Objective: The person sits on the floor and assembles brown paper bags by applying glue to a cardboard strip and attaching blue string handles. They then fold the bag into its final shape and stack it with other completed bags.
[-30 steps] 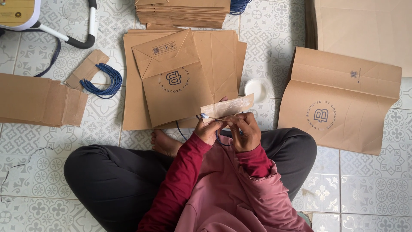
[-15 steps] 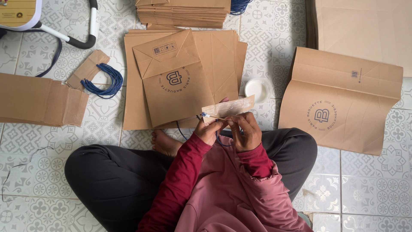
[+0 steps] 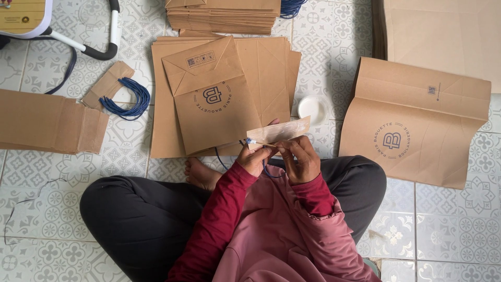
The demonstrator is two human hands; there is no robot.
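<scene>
**Seated worker on a tiled floor among flat paper bags**

The floor [image 3: 47, 209] is laid with pale patterned tiles and serves as the work surface. At far left lies a folded brown cardboard piece [image 3: 49, 122]; above it stand a yellow-topped object [image 3: 23, 15] and a white tubular frame with a black end [image 3: 99, 44]. Just right of the cardboard, a bundle of blue cords [image 3: 128, 99] rests on a small brown strip. In the centre, a pile of flat brown paper bags [image 3: 224, 96] is spread on the tiles, the top one lying askew, with a taller squared stack [image 3: 224, 15] behind it at the top edge. The person sits cross-legged in dark trousers and a red-sleeved top, one bare foot [image 3: 201, 175] touching the pile's near edge. The left hand [image 3: 255, 156] has its fingers closed narrowly on a blue cord end with a pale tip [image 3: 250, 141]. The right hand [image 3: 300, 159] is curled, pinching a light brown paper strip [image 3: 279, 130], held above the lap just in front of the pile. A small round white dish [image 3: 312, 108] sits beside the pile. Further right lies one large open bag [image 3: 417, 125], and a big brown sheet [image 3: 443, 36] fills the top right corner.
</scene>
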